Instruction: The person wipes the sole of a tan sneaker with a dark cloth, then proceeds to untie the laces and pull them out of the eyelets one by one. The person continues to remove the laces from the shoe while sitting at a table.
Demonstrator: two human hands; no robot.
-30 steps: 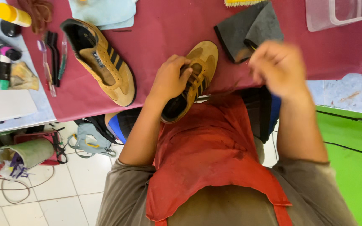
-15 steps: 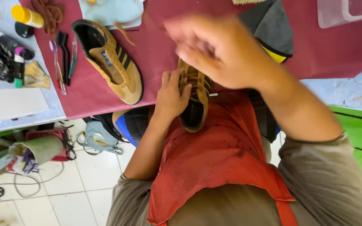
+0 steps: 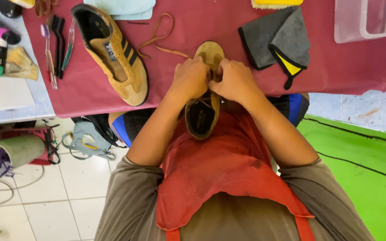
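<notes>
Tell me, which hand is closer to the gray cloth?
Right. The right hand grips the tan shoe just beside the gray cloth; the left hand sits on the shoe's far side.

1. A second tan shoe point(image 3: 112, 53) with dark stripes is seen lying on the maroon-covered bench point(image 3: 336, 67), upper left of centre.
2. A loose tan lace point(image 3: 159, 38) is laid beside it.
3. A folded grey cloth point(image 3: 275, 40) with a yellow patch is placed at upper right.
4. A clear plastic tub point(image 3: 369, 20) is set in the top right corner.
5. Brushes point(image 3: 59, 44) are lined up at upper left.
6. A light blue cloth point(image 3: 123, 8) is seen at the top edge.
7. A green mat point(image 3: 367, 178) is spread on the floor at right.
</notes>
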